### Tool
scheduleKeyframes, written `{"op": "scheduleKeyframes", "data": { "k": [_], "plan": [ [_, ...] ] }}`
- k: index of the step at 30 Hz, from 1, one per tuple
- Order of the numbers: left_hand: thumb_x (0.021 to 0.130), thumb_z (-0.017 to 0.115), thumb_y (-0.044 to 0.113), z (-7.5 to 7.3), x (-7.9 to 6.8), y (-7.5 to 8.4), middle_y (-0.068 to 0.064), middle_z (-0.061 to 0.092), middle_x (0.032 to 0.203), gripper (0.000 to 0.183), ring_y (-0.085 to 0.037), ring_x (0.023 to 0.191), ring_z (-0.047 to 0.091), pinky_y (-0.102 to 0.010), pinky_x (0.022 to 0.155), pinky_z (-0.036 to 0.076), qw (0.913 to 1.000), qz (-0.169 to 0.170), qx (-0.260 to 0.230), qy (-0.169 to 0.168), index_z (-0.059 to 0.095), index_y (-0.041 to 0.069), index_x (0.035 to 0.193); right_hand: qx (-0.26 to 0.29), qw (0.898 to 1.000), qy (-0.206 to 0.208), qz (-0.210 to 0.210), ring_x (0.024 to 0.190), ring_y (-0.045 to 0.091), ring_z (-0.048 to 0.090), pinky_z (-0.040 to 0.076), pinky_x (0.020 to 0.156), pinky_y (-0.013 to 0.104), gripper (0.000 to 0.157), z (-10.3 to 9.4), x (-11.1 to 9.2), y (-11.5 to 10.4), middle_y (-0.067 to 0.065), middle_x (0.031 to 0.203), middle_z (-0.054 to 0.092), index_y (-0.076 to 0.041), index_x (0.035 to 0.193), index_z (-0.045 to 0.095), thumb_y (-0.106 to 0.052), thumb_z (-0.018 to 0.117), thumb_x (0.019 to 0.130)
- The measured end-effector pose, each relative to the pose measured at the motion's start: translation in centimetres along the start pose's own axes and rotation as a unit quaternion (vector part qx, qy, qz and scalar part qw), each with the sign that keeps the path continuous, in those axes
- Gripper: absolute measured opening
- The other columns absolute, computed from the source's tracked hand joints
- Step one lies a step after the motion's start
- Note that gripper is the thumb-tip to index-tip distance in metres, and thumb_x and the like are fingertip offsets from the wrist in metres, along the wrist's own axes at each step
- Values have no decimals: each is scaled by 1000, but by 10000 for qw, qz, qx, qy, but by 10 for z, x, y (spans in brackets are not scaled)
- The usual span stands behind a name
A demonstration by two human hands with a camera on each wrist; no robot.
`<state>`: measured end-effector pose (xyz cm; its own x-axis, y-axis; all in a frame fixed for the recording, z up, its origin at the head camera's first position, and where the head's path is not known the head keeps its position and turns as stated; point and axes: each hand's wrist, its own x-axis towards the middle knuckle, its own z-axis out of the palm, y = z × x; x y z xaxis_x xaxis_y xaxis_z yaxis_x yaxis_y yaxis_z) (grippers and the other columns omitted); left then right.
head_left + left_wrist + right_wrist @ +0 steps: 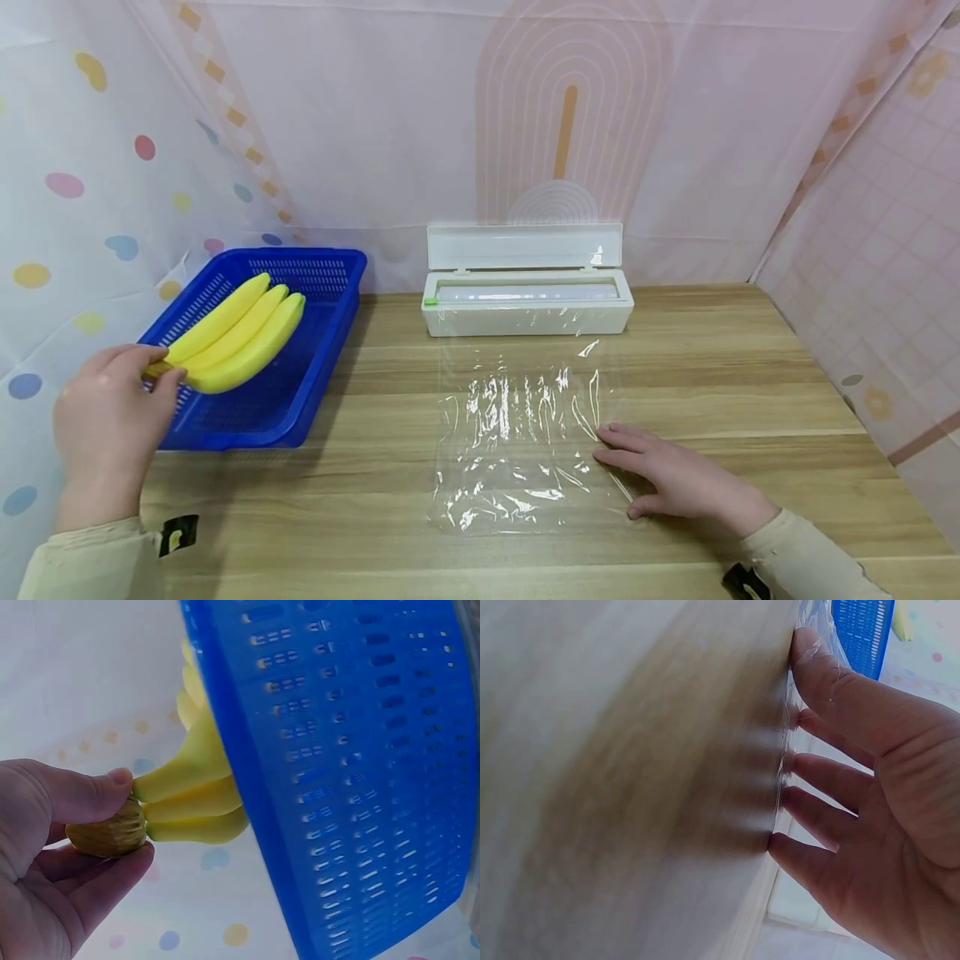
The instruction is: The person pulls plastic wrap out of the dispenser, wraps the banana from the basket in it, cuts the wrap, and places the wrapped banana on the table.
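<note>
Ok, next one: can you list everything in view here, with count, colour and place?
Table: one, wood-toned, under everything
Patterned cloth: number of pieces unclear, white and pink, behind and beside the table
Basket: one, blue, left on the table
Banana bunch: one, yellow with brown stem, over the basket
Dispenser box: one, white, lid open, back of the table
Roll: one, pale, inside the box
Small piece: one, green, box's left end
Film: one sheet, clear, from box across table
Wrist pieces: two, dark, at the cuffs
Sleeves: two, beige, lower corners
Hands: two, bare; left pinching the stem, right touching the film's right edge
</note>
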<state>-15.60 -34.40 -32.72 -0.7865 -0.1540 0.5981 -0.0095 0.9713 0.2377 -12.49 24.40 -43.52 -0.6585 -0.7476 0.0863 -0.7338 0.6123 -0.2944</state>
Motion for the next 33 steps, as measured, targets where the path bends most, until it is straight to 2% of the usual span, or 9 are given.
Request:
{"op": "scheduleKeyframes", "data": {
  "k": [16, 24, 28, 33],
  "plan": [
    [80, 75, -8, -11, 3, 17, -35, 63, 106, 26, -50, 99, 57, -64, 80, 47, 9967, 304, -362, 664, 66, -15, 103, 100, 9994, -198, 249, 136, 38, 40, 42, 103, 55, 74, -2, 1, -5, 16, 151, 42, -7, 141, 55, -36, 81, 77],
    [79, 77, -8, -15, 4, 25, -33, 64, 105, 26, -50, 99, 58, -65, 79, 47, 9947, 442, -409, 828, 67, -14, 103, 112, 9994, -191, 253, 136, 39, 40, 42, 103, 55, 75, -2, 1, -5, 16, 151, 42, -7, 141, 55, -36, 81, 77],
    [79, 78, -7, -16, 4, 30, -32, 65, 106, 27, -49, 99, 58, -63, 84, 48, 9934, 536, -496, 885, 68, -14, 103, 135, 9993, -210, 279, 137, 39, 40, 41, 104, 54, 75, -2, 1, -5, 16, 152, 42, -7, 141, 55, -36, 81, 77],
    [77, 79, -8, -16, 4, 36, -31, 66, 106, 27, -48, 99, 59, -55, 94, 48, 9895, 764, -699, 1006, 69, -13, 102, 105, 9996, -144, 238, 136, 38, 41, 43, 103, 53, 75, -2, 1, -5, 16, 151, 43, -7, 140, 56, -36, 82, 76]
  ]
}}
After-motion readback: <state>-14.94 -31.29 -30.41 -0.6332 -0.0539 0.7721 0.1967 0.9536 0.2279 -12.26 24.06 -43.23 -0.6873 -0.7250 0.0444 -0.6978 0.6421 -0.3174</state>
